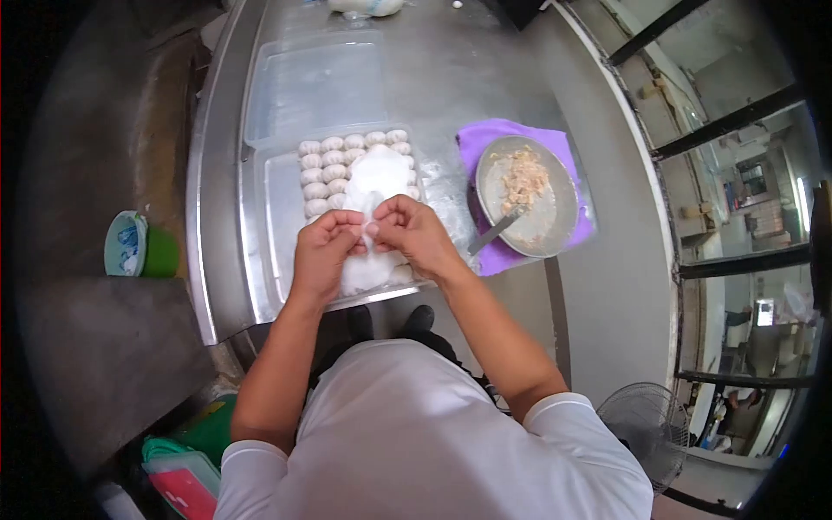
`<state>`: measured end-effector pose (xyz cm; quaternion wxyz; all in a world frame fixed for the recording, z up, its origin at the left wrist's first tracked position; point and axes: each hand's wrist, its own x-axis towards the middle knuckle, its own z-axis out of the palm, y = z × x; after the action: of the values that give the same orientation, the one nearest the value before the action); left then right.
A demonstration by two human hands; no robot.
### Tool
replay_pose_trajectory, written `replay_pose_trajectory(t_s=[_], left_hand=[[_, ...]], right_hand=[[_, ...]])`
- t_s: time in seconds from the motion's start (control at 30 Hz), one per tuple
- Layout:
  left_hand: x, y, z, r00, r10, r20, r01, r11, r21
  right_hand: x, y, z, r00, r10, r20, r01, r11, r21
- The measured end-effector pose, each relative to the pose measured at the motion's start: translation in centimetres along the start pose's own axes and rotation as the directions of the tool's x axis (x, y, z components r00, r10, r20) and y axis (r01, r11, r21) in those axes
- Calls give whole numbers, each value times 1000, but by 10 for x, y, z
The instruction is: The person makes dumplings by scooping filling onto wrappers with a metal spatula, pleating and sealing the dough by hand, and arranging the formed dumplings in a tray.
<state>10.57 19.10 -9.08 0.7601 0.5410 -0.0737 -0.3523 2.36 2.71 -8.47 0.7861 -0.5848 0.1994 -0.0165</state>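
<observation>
My left hand (pixel 328 258) and my right hand (pixel 411 236) meet over a tray, fingertips pinched together on a thin white wrapper (pixel 370 227). Whether filling lies inside the wrapper cannot be made out. Beneath them a clear plastic tray (pixel 279 217) holds rows of pleated dumplings (pixel 335 172), with a white sheet or powdery patch (pixel 380 173) over part of them. To the right, a round metal bowl (pixel 563 217) contains a pale chopped filling (pixel 525 178), and a flat-handled utensil (pixel 494 234) leans on its rim.
The bowl rests on a purple cloth (pixel 472 139). Behind the tray lies a clear plastic lid (pixel 316 87) on the metal table (pixel 433 52). A white bag (pixel 368 7) is at the far edge. A green bin (pixel 162 251) stands left, a fan (pixel 646 433) lower right.
</observation>
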Motion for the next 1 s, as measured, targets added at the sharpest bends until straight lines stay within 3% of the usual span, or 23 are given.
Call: replay_pose_trajectory(t_s=[0.13,0.2,0.27,0.33,0.43,0.53,0.63,0.7,0.83,0.93,1.0], left_hand=[[0,3,-8,1000,-9,7,10,993,-115],[0,4,-11,996,-93,5,92,970,-224],[0,4,-3,991,-132,-37,123,974,-190],[2,-2,2,1000,6,0,-6,996,87],[6,4,1,999,43,-23,-41,997,62],[7,5,1,998,68,-18,-67,997,48],[6,3,4,996,81,21,-83,991,103],[4,6,9,996,63,70,-70,993,99],[5,7,3,994,51,101,-70,980,188],[0,12,2,990,90,112,-113,969,219],[-3,19,4,992,57,115,-95,931,353]], right_hand=[[-3,-4,-5,998,62,-28,-60,996,73],[-2,-3,-5,997,81,-15,-79,993,86],[-3,-4,-2,999,48,4,-48,992,118],[-3,-4,-1,998,38,39,-43,992,116],[-4,-6,-3,998,39,39,-43,994,104],[-5,-11,-2,997,79,6,-78,970,231],[-7,-15,7,998,34,-53,-30,996,87],[-4,-13,9,995,-102,-3,101,992,-74],[-4,-16,4,995,-103,1,103,994,-24],[-4,-18,3,980,-196,-39,186,966,-179],[-1,-17,1,966,-257,12,249,924,-290]])
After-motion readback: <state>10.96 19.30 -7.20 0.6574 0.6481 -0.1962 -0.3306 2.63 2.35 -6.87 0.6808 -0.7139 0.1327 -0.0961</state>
